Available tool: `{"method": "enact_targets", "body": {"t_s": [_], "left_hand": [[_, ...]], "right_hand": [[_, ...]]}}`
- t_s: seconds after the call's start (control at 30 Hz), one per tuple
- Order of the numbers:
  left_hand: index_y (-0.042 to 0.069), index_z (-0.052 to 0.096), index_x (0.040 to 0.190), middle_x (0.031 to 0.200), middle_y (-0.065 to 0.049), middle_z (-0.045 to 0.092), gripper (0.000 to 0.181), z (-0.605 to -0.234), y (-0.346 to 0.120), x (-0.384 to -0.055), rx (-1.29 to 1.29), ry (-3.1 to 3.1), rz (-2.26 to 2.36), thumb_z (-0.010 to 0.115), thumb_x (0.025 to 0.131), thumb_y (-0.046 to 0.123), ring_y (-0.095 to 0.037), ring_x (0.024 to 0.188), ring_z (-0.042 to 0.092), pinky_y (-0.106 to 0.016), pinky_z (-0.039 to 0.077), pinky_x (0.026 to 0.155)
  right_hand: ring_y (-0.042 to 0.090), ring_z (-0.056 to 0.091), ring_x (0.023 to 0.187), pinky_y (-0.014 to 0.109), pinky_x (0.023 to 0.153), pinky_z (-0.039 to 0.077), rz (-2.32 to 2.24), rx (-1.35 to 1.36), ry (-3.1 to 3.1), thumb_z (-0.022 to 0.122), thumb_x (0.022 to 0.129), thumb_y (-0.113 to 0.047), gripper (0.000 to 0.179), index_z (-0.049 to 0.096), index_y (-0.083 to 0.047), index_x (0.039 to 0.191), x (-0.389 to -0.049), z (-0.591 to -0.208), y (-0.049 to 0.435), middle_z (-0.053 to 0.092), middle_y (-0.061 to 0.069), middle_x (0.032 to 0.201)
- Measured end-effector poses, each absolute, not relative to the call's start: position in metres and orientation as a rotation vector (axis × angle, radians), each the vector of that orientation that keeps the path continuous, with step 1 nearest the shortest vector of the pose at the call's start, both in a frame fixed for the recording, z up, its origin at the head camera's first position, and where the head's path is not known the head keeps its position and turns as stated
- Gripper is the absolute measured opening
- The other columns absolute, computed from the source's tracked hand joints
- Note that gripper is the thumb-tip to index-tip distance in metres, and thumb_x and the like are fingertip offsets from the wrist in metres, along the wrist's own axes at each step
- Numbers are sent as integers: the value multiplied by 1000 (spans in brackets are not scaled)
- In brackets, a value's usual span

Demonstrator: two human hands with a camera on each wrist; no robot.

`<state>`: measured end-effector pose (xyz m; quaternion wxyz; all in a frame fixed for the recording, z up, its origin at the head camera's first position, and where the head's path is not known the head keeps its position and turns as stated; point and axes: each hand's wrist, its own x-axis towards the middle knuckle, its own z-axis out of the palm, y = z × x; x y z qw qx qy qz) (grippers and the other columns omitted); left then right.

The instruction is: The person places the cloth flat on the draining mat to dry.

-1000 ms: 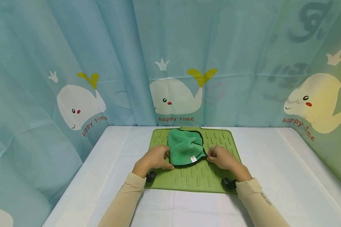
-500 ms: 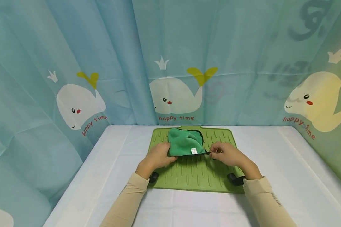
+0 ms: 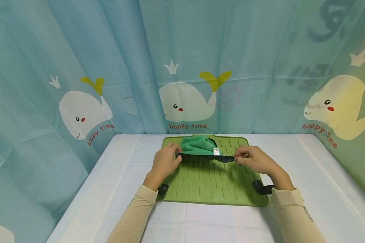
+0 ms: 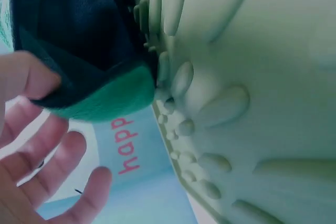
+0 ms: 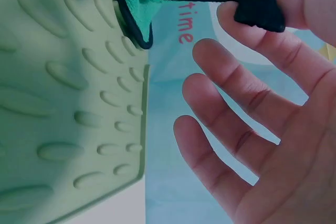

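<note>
A green cloth [image 3: 197, 144] with a black edge and a white tag [image 3: 216, 151] lies partly on a green ridged mat [image 3: 200, 189]. Its near edge is raised and stretched between both hands. My left hand [image 3: 165, 162] pinches the left corner between thumb and index finger; the left wrist view shows the cloth's dark underside [image 4: 73, 19]. At the right corner, my right hand [image 3: 255, 160] pinches the black edge with thumb and forefinger, and the other fingers are spread in the right wrist view. The far part of the cloth is bunched near the mat's back.
The mat sits on a white-covered table [image 3: 115, 175]. A light blue curtain [image 3: 246, 44] printed with whales rises behind the table and along both sides. Dark straps with small cameras [image 3: 261, 187] sit at the wrists.
Both hands have raised the cloth's near edge and moved it away from the body. The right hand has also moved right, pulling the edge straight. The left hand now pinches the corner.
</note>
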<state>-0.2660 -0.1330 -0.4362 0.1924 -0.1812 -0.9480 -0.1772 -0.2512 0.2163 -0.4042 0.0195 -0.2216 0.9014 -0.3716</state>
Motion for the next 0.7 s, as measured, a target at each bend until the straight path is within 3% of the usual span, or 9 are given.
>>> {"method": "enact_targets", "body": {"t_s": [0.23, 0.4, 0.7], "left_hand": [[15, 68, 101, 101, -4, 64, 11, -439, -141, -269, -404, -2637, -509, 74, 92, 12, -22, 86, 62, -37, 53, 68], [15, 71, 102, 98, -4, 66, 13, -437, -152, -274, -334, -2688, -538, 78, 91, 14, -22, 88, 64, -39, 55, 72], [15, 72, 90, 93, -2, 68, 6, -434, -164, -278, -468, -2702, -556, 77, 92, 13, -23, 91, 64, -41, 55, 79]], "right_hand": [[14, 58, 89, 34, 76, 50, -1159, -660, 2794, 67, 97, -13, 8, 72, -11, 91, -247, -401, 226, 64, 1, 94], [12, 58, 86, 31, 74, 51, -1107, -650, 2846, 68, 96, -13, 8, 72, -10, 90, -247, -401, 235, 64, 0, 92], [12, 58, 83, 35, 74, 51, -1011, -640, 2917, 68, 96, -13, 8, 73, -9, 92, -248, -402, 245, 63, -2, 89]]}}
